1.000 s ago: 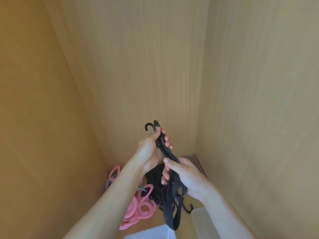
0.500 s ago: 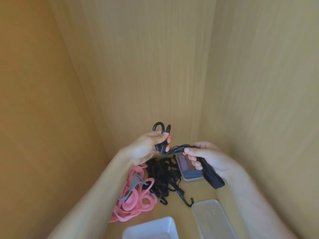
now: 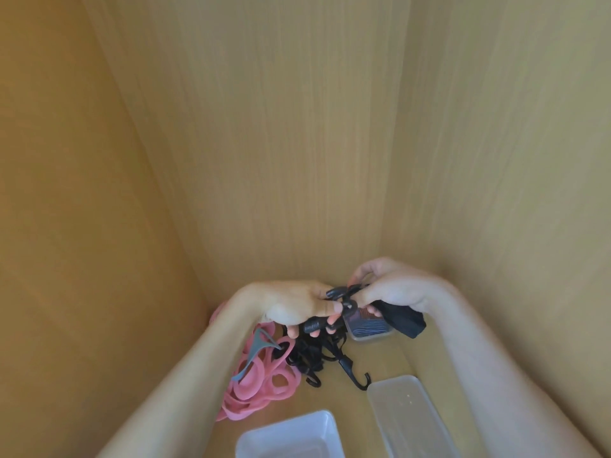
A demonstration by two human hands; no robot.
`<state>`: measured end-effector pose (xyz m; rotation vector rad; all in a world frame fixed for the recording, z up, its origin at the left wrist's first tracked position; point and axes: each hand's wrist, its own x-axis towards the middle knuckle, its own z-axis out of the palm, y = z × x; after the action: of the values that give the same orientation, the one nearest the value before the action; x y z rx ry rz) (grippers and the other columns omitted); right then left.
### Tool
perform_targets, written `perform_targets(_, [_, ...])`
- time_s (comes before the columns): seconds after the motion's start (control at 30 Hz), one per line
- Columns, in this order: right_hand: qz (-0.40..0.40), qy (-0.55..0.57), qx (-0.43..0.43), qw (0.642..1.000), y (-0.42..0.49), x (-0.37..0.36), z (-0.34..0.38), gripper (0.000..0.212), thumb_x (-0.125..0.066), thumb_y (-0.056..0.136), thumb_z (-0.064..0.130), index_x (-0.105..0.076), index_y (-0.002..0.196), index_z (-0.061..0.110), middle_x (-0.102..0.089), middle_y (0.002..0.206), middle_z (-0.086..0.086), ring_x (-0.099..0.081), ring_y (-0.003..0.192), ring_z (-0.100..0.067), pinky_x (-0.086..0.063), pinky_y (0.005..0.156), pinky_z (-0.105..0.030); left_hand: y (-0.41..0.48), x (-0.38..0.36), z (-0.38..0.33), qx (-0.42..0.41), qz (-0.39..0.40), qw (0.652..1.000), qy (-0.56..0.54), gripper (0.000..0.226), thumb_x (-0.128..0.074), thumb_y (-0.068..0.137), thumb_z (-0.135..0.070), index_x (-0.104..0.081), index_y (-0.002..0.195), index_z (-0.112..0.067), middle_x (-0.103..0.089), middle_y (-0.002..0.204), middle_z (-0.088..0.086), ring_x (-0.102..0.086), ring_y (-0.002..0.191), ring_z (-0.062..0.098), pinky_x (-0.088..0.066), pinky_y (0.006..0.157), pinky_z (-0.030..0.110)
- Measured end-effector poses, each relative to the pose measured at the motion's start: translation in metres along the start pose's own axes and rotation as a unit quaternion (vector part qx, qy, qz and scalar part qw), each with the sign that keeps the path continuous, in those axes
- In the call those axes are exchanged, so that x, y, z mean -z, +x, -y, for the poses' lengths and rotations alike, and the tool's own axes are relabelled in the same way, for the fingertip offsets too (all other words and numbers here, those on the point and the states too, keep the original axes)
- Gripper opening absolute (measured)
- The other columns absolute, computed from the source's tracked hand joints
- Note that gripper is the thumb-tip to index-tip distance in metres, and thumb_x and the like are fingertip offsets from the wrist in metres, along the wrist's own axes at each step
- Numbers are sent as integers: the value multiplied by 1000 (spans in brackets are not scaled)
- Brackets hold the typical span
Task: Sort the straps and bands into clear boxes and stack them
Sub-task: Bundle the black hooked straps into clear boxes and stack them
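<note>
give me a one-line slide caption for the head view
Left hand and right hand grip a black hooked strap over pink bands, loose black straps and a clear box.

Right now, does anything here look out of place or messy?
Yes. One grey band lies across the pink bands, mixed in. The black straps beside them are a tangled heap with hooks sticking out.

Nearest clear box (image 3: 327, 424) partly off bottom edge
</note>
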<state>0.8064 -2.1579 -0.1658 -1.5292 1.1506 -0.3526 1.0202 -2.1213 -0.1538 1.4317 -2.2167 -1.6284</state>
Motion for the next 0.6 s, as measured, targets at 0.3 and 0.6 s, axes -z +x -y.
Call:
perform_targets(0.3, [-68,-189,-39,979,7,13,12,18,-73,90,22,-63,99,9,-58,60,-5,-48,47,-14,-39,50,-22,16,-28,-7,4,-157,972,177,21,-37,109,-28,-50,93,-22,-49,78,-9,-44,65,7,-33,59,24])
perform_targets(0.6, [-108,-169,-7,980,5,6,17,24,-82,82,25,-69,97,12,-67,62,3,-57,49,-9,-47,49,-23,22,-29,9,31,-146,979,138,60,-46,104,-35,-5,148,-38,-59,84,-3,-58,69,6,-46,66,23])
